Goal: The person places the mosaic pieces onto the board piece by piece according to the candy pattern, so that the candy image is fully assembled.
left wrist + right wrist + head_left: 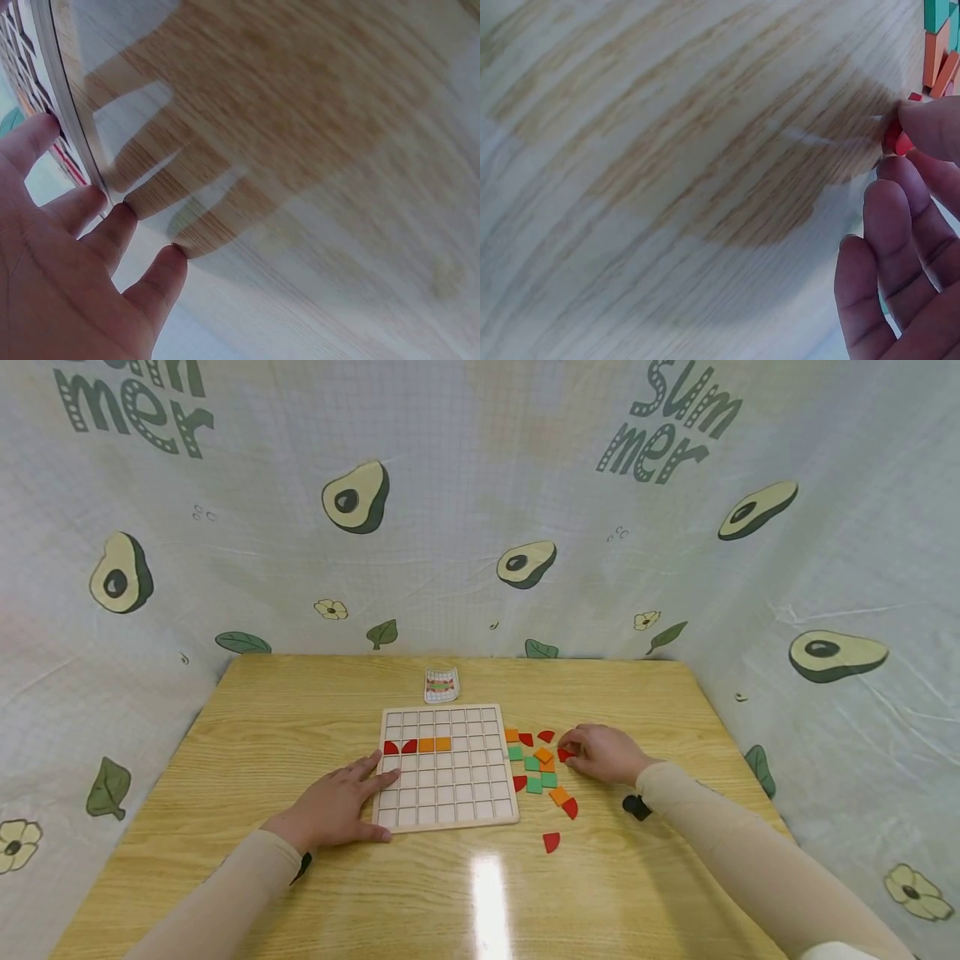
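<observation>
My left hand (pixel 337 802) rests with spread, fairly straight fingers on the left edge of a wooden grid board (pixel 465 821); in the left wrist view, its fingertips (pixel 176 255) meet the board's side and the table. To the right of the loose tiles, my right hand (pixel 609 755) pinches a red quarter-circle tile (pixel 902 141) between thumb and fingertips, low at the tabletop. One row of the board holds two red quarter-circle tiles (pixel 409 747) at the left, then two orange square tiles (pixel 444 744) beside them.
Loose green square tiles (pixel 549 780), orange squares (pixel 558 796) and red quarter-circles (pixel 551 842) lie scattered right of the board, some overlapping. Behind the board stands a small pattern card (pixel 441 686), slightly curled. A printed cloth (pixel 450 602) hangs around the wooden table (pixel 337 685).
</observation>
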The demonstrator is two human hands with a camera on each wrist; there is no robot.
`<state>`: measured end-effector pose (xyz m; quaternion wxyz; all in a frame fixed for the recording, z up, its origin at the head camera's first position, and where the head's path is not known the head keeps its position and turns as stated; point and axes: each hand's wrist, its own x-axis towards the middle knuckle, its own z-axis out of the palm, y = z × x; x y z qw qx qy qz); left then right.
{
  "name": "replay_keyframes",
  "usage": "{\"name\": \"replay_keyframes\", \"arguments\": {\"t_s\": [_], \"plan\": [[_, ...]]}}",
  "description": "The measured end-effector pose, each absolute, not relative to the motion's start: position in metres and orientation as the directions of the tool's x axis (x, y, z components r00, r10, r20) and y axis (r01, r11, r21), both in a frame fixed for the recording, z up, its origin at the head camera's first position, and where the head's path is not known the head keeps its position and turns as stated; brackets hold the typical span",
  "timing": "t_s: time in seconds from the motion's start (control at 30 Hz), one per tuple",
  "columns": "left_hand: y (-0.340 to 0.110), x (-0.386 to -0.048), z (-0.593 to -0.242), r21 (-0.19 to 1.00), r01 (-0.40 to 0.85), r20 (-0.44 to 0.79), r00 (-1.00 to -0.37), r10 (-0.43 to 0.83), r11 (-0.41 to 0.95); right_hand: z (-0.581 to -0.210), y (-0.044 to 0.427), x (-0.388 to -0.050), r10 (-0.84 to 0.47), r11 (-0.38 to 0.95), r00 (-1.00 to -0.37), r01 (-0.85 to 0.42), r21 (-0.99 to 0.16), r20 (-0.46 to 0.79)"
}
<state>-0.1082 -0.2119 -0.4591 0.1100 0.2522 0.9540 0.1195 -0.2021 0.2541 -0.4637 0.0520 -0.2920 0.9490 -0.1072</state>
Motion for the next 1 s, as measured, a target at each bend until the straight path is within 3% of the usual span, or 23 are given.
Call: {"name": "replay_keyframes", "arguments": {"t_s": [1.0], "plan": [[-0.2123, -0.1088, -0.4585, 0.278, 0.456, -0.155, -0.847, 0.508, 0.846, -0.4588, 0.2507, -0.1981, -0.573, 0.793, -0.819, -0.545, -0.271, -0.032]]}}
